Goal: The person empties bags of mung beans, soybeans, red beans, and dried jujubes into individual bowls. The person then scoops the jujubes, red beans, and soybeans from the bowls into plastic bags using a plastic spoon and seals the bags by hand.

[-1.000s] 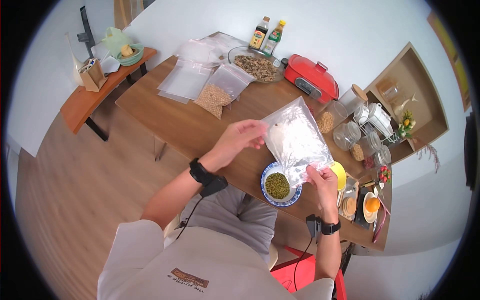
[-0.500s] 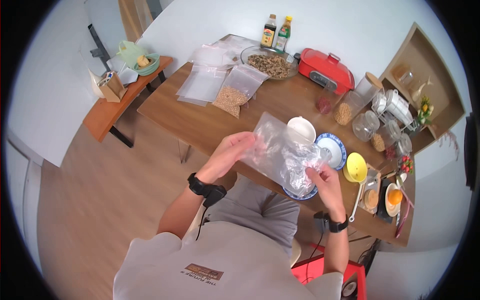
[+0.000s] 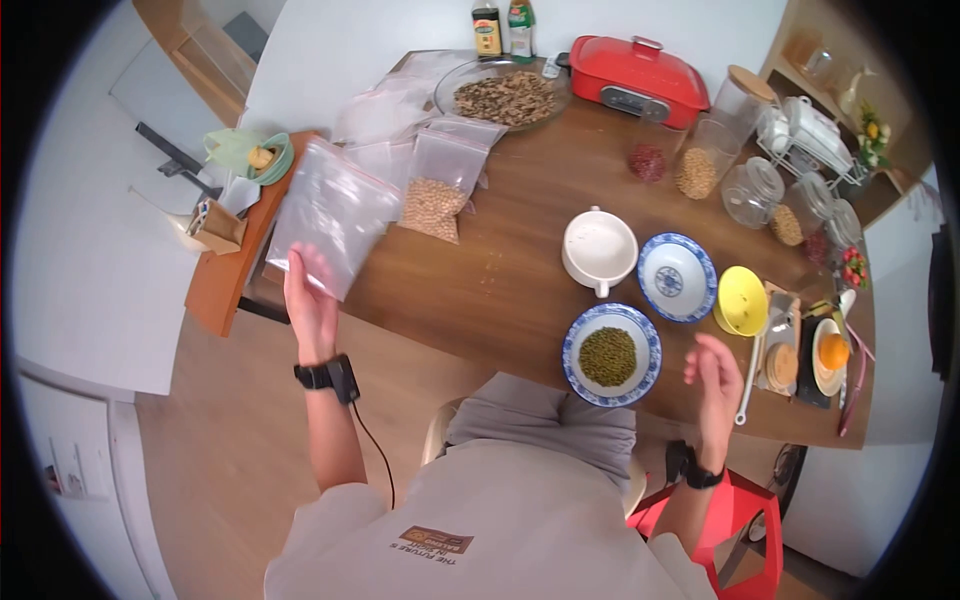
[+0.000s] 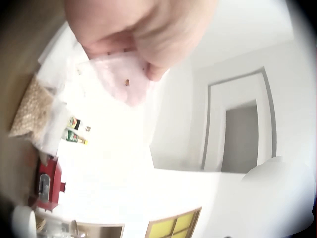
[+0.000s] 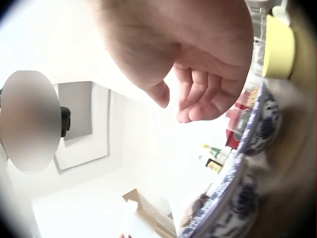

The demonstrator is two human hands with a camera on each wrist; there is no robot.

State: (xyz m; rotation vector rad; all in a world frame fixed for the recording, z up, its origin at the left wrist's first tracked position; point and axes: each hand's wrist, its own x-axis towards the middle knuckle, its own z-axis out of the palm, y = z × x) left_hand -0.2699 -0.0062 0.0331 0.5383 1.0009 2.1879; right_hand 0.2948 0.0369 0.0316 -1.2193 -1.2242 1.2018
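Note:
My left hand point(image 3: 312, 305) pinches a clear zip-lock bag point(image 3: 335, 215) by its lower end, out over the table's left edge. The bag looks flat, with its pink seal strip at the top. In the left wrist view the thumb and fingers point(image 4: 156, 73) grip the film. My right hand point(image 3: 716, 385) holds nothing, its fingers loosely bent, just right of the blue-and-white bowl of green mung beans point(image 3: 608, 357). A matching bowl point(image 3: 677, 278) with bare insides stands behind that one, beside a white two-handled pot point(image 3: 599, 250).
A bag of pale beans point(image 3: 432, 205) and more plastic bags point(image 3: 372, 115) lie at the back left. Behind stand a glass dish of dried pieces point(image 3: 505, 98) and a red electric cooker point(image 3: 640, 80). Glass jars point(image 3: 752, 193), a yellow strainer point(image 3: 742, 300) and an orange point(image 3: 833, 351) line the right.
My left hand has carried the bag away from over the bowls to the far left. My right hand has let go of the bag and stays near the mung beans.

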